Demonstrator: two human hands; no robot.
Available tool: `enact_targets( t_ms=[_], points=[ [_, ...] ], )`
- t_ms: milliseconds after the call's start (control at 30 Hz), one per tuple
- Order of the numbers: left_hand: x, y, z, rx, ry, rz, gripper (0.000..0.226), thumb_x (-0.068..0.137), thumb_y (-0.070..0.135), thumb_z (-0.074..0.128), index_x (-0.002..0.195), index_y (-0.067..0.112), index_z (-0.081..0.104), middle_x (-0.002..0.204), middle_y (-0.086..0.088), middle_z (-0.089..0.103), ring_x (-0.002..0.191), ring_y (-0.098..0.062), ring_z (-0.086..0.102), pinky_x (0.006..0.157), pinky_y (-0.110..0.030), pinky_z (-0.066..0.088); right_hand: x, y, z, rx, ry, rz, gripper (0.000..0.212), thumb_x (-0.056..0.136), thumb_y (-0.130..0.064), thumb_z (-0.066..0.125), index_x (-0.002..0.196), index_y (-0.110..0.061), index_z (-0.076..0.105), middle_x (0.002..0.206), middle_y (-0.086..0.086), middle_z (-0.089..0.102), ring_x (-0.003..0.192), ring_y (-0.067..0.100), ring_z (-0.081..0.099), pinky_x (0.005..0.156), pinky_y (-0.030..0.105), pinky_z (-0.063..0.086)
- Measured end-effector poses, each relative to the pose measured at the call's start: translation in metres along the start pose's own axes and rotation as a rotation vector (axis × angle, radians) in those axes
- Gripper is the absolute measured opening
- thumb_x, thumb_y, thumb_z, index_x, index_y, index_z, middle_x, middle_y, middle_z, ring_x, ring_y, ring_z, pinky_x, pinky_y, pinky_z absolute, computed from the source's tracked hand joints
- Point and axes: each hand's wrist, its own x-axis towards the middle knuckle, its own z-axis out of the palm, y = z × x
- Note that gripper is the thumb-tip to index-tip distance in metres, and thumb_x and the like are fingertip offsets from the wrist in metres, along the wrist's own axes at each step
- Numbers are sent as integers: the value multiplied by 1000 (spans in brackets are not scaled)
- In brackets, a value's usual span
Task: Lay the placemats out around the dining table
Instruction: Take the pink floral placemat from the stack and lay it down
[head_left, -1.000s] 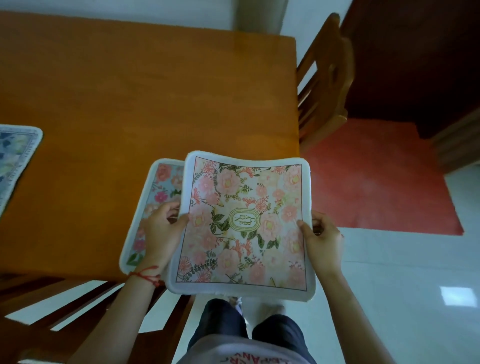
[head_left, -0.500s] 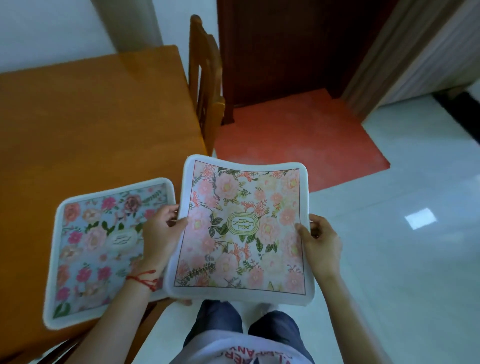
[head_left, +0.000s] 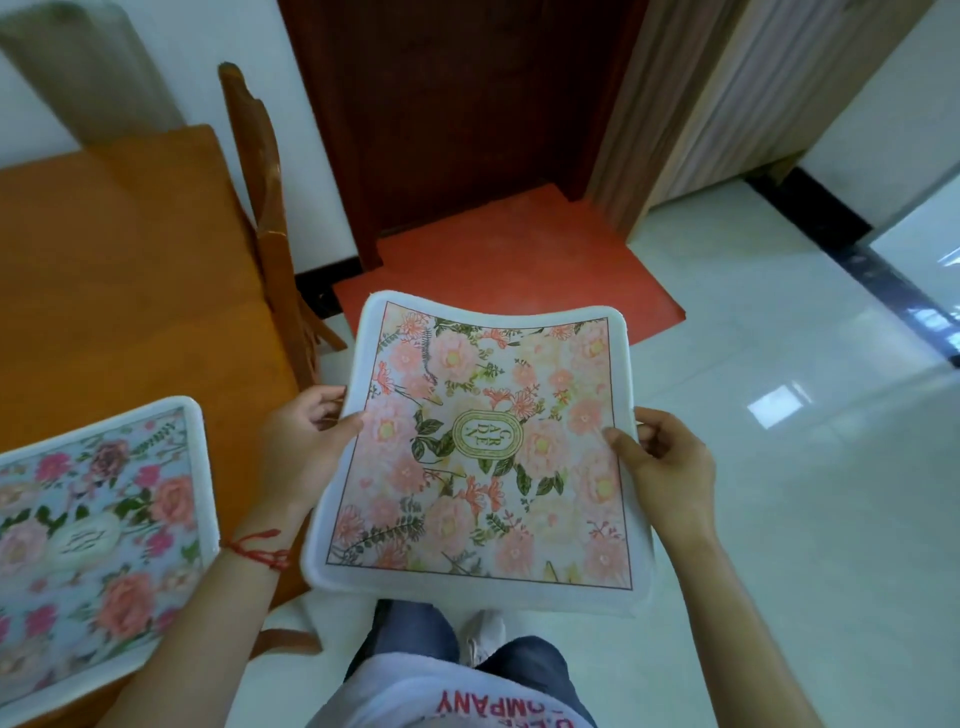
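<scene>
While both hands grip it, fingers (head_left: 631, 447) curled, the peach placemat (head_left: 483, 447) sags.

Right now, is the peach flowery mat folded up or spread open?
Spread open. The peach placemat shows its whole flower print, held flat between the left hand and right hand, far edge slightly bowed.

A glossy white tiled floor (head_left: 779, 519) reflects bright patches of light at right. A red mat (head_left: 498, 270) lies before a dark wooden door (head_left: 457, 104). A wooden chair (head_left: 270, 223) stands left, against white walls (head_left: 883, 78).
</scene>
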Motion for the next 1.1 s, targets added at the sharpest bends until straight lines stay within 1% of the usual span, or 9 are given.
enact_targets(
  t_ms=[100,200,333,500,633,733,867,1000,1100],
  points=[
    [7,14,5,-63,-12,-13,27,79,7,68,105,7,63,87,-1,65,69,-4,60,50,-4,44,17,-10,-14,62,5,-10,15,79,-15,69,92,-22,63,72,5,60,71,25,62,69,31,53],
    [21,26,10,-123,-22,-17,25,77,8,70,101,11,63,80,9,65,60,-1,64,51,-7,47,36,-22,-21,123,-2,-16,14,79,-14,69,92,-19,65,72,7,63,72,27,65,69,35,55],
    [50,38,17,-158,-14,-6,24,76,8,71,98,15,63,80,9,65,59,5,63,50,-8,48,67,-38,-19,168,-14,-19,14,79,-13,70,90,-20,65,75,12,66,74,29,67,69,37,57],
    [102,48,27,-183,23,-23,28,75,10,72,102,13,64,80,9,68,71,-13,67,57,-22,54,119,-64,-6,188,-31,-57,14,79,-12,69,85,-24,65,80,16,68,69,25,67,60,25,56],
    [142,59,30,-174,28,-8,21,75,13,72,90,26,64,70,22,69,68,-4,68,54,-16,54,161,-88,7,201,-49,-62,17,79,-12,69,80,-27,63,77,11,68,68,22,67,59,25,56],
    [171,71,32,-176,52,6,22,76,10,71,96,16,65,75,16,68,66,2,66,52,-11,50,192,-102,17,203,-63,-64,12,79,-12,70,86,-21,66,75,4,68,65,16,68,60,25,58],
    [205,84,38,-183,73,-6,23,76,10,71,97,16,64,67,19,68,66,5,65,51,-8,48,232,-119,30,187,-92,-91,12,80,-14,69,86,-23,65,77,3,70,66,18,69,62,30,58],
    [237,94,50,-166,131,-27,26,76,9,70,101,12,64,81,11,65,65,8,64,52,-8,49,280,-135,41,191,-145,-139,12,80,-13,69,87,-23,65,76,-1,69,62,12,68,54,19,55],
    [261,103,63,-173,178,-63,25,76,7,70,98,17,64,72,17,67,64,9,63,53,-7,48,323,-145,50,185,-176,-173,15,78,-13,70,88,-23,66,73,-4,68,61,11,67,52,16,54]
  ],
)
